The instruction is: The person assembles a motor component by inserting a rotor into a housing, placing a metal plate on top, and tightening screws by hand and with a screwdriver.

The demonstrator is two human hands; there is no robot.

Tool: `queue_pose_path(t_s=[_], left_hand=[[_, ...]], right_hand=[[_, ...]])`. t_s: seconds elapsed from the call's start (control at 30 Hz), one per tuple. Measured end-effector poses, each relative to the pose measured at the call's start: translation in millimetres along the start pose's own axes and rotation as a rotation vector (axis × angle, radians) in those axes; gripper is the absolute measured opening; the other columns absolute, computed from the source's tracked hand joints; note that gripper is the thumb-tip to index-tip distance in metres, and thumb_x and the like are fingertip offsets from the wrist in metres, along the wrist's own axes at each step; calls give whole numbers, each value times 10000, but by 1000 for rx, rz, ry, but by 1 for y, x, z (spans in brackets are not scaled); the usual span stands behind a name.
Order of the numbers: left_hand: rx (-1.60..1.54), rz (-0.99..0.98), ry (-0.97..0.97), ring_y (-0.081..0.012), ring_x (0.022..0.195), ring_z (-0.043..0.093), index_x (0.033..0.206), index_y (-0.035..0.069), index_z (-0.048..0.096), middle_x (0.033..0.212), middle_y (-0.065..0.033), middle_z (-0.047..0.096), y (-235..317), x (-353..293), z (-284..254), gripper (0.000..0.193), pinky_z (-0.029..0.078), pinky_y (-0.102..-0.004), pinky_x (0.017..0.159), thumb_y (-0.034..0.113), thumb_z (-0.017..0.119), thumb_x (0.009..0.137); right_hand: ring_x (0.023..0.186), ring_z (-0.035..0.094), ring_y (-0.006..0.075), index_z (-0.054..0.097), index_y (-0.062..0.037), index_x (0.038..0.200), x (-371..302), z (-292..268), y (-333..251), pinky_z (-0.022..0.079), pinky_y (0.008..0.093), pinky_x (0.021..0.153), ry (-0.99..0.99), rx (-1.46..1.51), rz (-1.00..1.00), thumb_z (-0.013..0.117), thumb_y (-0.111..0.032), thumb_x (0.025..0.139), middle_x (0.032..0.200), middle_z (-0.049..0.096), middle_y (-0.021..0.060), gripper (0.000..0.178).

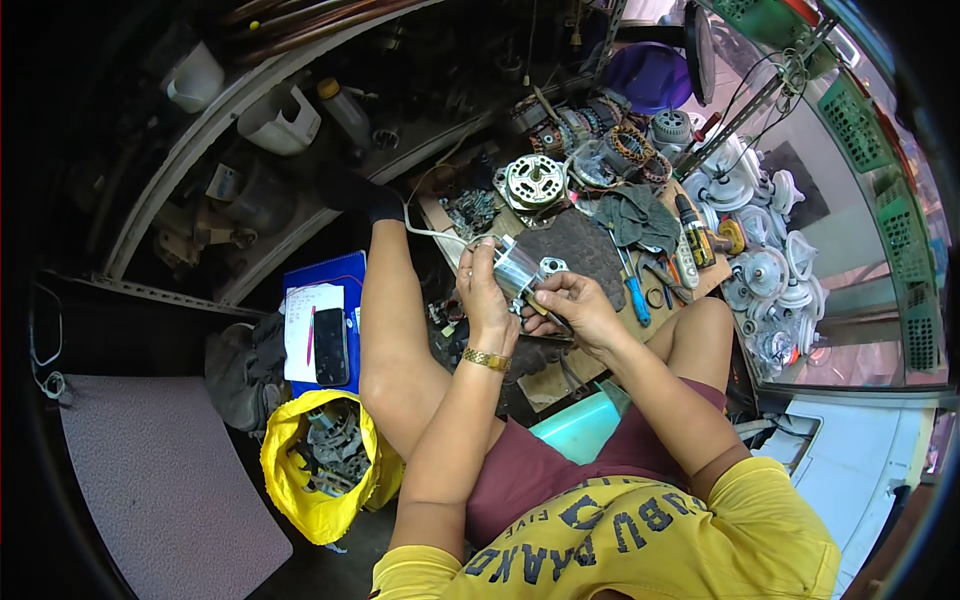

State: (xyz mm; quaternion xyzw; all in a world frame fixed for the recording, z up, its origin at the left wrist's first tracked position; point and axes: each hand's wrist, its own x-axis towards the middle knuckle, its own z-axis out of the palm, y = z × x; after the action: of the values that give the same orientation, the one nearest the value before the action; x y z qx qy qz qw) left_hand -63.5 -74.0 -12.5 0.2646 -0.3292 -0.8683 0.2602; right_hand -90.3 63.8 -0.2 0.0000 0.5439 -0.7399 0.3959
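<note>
My left hand [486, 292], with a gold watch on its wrist, is closed around a silver cylindrical part [517, 268] held over the work board. Its fingers wrap the side of the cylinder. Close beside it, my right hand [575, 308] pinches something slim with a dark end at the lower end of the cylinder; its kind is hard to make out. A pale cable [432, 233] runs toward my left hand from the left. Just beyond the cylinder lies a small metal flange plate [552, 266] on a dark round mat [590, 247].
A round motor [534, 183] stands on the wooden board, with copper-wound stators [628, 148] behind. A grey cloth [642, 216], blue screwdriver [637, 298], pliers [668, 280] and cordless drill [692, 228] lie right. White pulley-like parts [768, 272] pile further right. A yellow bag [283, 480] of metal parts stands left.
</note>
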Motion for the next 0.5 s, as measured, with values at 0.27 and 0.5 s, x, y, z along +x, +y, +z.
queue_pose_path(t_s=[0.27,0.5], left_hand=[[-50,-21,-54,-84,749,577,915,82,622,845,4,624,7,-4,2,161,474,-242,694,230,593,968],[-92,-72,-36,-89,758,587,907,85,622,843,3,622,4,4,-6,161,482,-250,707,227,583,972]], right_hand=[[643,671,269,491,41,1047,-7,7,3,494,373,579,-125,-898,-310,572,-247,1006,727,665,129,302],[678,675,314,546,7,963,-12,17,9,499,398,614,230,-942,-643,706,-200,911,744,663,149,267]])
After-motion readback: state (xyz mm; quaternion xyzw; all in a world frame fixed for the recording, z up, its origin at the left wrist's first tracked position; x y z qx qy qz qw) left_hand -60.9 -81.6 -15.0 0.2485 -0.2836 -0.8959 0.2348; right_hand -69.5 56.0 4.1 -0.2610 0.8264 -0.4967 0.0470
